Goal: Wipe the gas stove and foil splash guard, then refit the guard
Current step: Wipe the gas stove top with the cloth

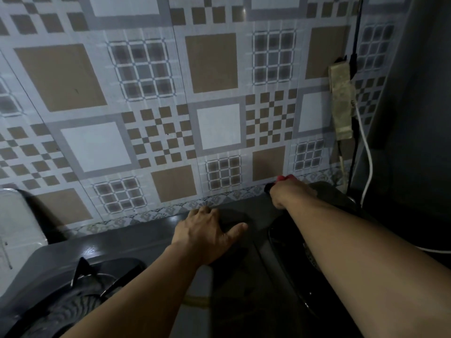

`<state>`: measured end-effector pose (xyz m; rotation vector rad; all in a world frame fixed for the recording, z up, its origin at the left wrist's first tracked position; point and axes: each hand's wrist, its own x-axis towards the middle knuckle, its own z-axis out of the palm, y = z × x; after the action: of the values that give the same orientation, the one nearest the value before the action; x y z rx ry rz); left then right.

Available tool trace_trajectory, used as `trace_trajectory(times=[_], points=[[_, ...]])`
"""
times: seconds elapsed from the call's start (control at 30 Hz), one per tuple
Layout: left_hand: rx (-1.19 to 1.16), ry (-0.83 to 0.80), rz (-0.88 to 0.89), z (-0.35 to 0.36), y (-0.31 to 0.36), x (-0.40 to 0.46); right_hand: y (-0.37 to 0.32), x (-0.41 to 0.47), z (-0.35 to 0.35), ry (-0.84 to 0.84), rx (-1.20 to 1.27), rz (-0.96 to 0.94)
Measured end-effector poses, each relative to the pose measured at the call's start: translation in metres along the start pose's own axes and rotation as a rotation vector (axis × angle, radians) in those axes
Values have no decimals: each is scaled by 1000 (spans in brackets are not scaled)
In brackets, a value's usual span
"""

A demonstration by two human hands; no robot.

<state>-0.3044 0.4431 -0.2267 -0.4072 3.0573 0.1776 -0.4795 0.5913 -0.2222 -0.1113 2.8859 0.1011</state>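
Left hand (207, 236) grip flat, fingers spread on gas stove (151, 242), right hand (290, 193) grip curled round red cloth (284, 178).

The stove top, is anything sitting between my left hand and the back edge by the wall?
Nothing visible does. The left hand lies flat on the dark stove top, fingertips nearly at its back edge below the patterned wall panel. The right hand grips something dark off to the side.
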Motion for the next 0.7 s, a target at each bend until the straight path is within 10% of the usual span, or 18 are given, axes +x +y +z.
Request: trace_trajectory(times=[0.7], points=[[-3, 37, -85, -22, -65, -76, -76, -105, 31, 12, 154, -494]])
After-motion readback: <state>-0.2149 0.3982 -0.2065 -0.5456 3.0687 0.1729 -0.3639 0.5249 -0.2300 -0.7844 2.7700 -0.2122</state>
